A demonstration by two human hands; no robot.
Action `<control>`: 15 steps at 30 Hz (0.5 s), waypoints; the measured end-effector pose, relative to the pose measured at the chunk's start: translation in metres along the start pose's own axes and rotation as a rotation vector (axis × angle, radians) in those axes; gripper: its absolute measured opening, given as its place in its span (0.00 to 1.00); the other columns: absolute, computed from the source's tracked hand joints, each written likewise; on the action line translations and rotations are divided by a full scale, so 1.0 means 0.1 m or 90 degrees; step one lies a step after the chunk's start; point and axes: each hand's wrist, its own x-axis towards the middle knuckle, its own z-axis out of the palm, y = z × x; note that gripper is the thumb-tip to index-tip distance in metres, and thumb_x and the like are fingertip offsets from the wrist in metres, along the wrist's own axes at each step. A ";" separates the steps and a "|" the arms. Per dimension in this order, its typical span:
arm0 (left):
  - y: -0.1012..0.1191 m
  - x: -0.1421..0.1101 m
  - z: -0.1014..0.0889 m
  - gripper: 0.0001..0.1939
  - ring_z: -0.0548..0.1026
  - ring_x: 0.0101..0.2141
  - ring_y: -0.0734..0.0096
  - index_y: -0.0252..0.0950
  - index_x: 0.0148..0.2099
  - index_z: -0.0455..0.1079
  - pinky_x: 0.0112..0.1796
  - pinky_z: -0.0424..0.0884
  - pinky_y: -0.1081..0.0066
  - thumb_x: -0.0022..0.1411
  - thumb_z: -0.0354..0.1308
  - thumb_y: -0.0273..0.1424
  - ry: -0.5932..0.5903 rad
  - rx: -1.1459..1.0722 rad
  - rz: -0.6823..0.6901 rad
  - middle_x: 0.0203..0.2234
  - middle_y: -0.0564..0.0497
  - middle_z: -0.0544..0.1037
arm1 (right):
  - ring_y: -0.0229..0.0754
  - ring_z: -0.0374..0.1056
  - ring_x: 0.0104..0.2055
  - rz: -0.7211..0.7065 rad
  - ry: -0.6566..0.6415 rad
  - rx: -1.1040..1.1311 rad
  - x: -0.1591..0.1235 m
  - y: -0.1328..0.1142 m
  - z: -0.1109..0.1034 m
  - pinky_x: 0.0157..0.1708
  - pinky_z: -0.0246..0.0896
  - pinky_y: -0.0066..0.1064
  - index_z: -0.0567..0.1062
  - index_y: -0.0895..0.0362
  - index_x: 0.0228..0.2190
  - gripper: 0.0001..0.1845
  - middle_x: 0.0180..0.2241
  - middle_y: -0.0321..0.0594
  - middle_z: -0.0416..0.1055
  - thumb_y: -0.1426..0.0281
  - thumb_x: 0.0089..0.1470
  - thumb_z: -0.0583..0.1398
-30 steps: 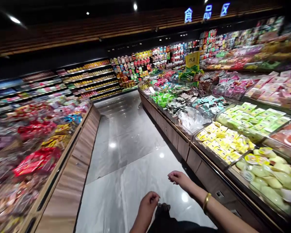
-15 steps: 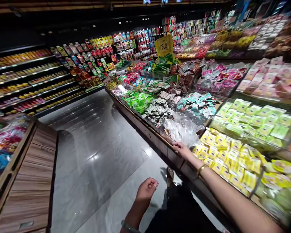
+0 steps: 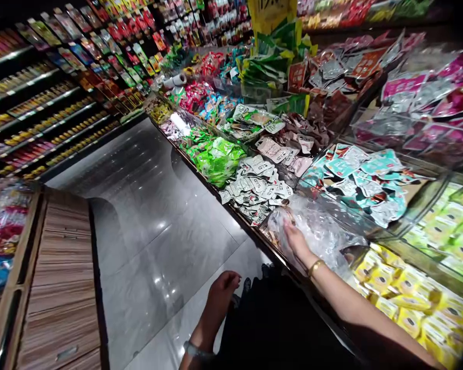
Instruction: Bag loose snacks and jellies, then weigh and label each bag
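Note:
My right hand (image 3: 296, 240), with a gold bangle at the wrist, reaches over the edge of the display bin. Its fingers close on a clear plastic bag (image 3: 324, 226) that lies crumpled there; the fingertips are partly lost in the shiny plastic. Brownish packets, hard to make out, show under the bag. Just beyond are silver-white snack packets (image 3: 260, 185). My left hand (image 3: 221, 288) hangs low over the floor, loosely curled, with nothing visible in it.
Bright green packets (image 3: 219, 159), teal packets (image 3: 370, 172) and yellow packets (image 3: 409, 303) fill nearby compartments. A yellow price sign (image 3: 272, 20) stands behind. Across the grey tiled aisle (image 3: 146, 257) is a wooden cabinet (image 3: 61, 267). Stocked shelves (image 3: 34, 113) line the far wall.
My right hand has moved from the bin's front rim inward onto the clear plastic bag. The view has come closer to the bin. My left hand stays low and curled.

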 end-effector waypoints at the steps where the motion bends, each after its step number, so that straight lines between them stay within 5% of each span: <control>1: 0.05 0.09 0.01 0.18 0.77 0.38 0.57 0.37 0.36 0.76 0.44 0.72 0.60 0.57 0.64 0.48 -0.009 -0.006 -0.007 0.33 0.45 0.81 | 0.51 0.59 0.67 -0.016 0.010 0.033 -0.06 -0.01 -0.13 0.67 0.51 0.42 0.75 0.56 0.55 0.41 0.62 0.47 0.69 0.39 0.56 0.53; 5: 0.30 0.42 0.12 0.18 0.77 0.36 0.59 0.36 0.37 0.76 0.44 0.72 0.60 0.57 0.65 0.47 -0.071 -0.026 -0.006 0.32 0.45 0.80 | 0.51 0.74 0.51 -0.053 0.145 0.309 -0.33 -0.26 -0.62 0.57 0.65 0.43 0.82 0.54 0.41 0.28 0.46 0.45 0.81 0.43 0.54 0.61; 8: 0.61 0.62 0.25 0.24 0.77 0.41 0.58 0.36 0.48 0.75 0.44 0.73 0.60 0.54 0.69 0.45 -0.137 -0.051 0.020 0.43 0.42 0.79 | 0.48 0.77 0.43 -0.064 0.202 0.407 -0.46 -0.63 -0.78 0.49 0.70 0.41 0.83 0.53 0.34 0.22 0.39 0.42 0.83 0.48 0.49 0.68; 12: 1.15 0.77 0.42 0.54 0.62 0.64 0.48 0.45 0.71 0.53 0.52 0.72 0.58 0.47 0.76 0.39 -0.282 -0.100 0.122 0.69 0.38 0.57 | 0.51 0.73 0.53 -0.094 0.079 0.304 -0.66 -1.15 -0.51 0.57 0.65 0.43 0.84 0.51 0.43 0.24 0.49 0.44 0.80 0.50 0.48 0.70; 15: 1.46 0.89 0.41 0.57 0.61 0.65 0.44 0.43 0.72 0.52 0.54 0.70 0.57 0.45 0.76 0.44 -0.324 -0.157 0.191 0.70 0.38 0.56 | 0.52 0.70 0.58 -0.136 -0.002 0.225 -0.80 -1.39 -0.06 0.62 0.59 0.44 0.84 0.50 0.45 0.25 0.53 0.45 0.78 0.49 0.50 0.69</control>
